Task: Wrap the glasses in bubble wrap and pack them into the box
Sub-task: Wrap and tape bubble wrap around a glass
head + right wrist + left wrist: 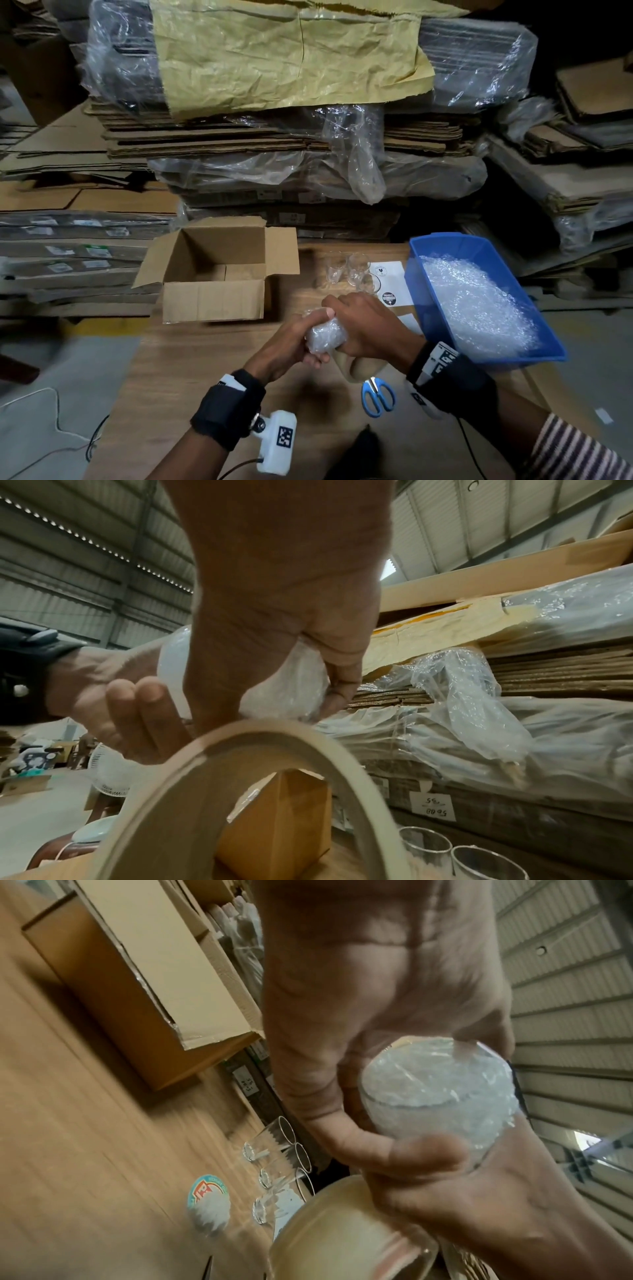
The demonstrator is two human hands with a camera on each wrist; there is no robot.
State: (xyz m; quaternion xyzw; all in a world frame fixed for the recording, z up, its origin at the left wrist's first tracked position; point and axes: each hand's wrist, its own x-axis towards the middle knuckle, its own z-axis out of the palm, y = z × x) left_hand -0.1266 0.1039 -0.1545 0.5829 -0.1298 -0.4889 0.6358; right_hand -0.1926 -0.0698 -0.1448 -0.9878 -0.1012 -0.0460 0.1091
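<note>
Over the middle of the wooden desk (191,370), near its front edge, both hands meet around a clear drinking glass wrapped in bubble wrap (325,334). The left hand (291,342) cups the bundle from below, fingers curled round it and thumb across its top. The right hand (368,323) grips it from the other side, and a beige roll of packing tape (359,368) hangs under that hand; which fingers carry the roll cannot be told. In the left wrist view the wrapped glass (438,1093) shows bubble wrap filling its round end.

An open brown cardboard box (214,301) stands toward the desk's far left corner, flaps spread. Three bare clear glasses (349,274) stand upright near the far edge, between the box and a blue plastic bin (435,308) along the right edge, which holds loose bubble wrap (476,305). White printed stickers (388,274) lie just beside the glasses. Blue-handled scissors (378,397) lie near the front edge, below the hands.
</note>
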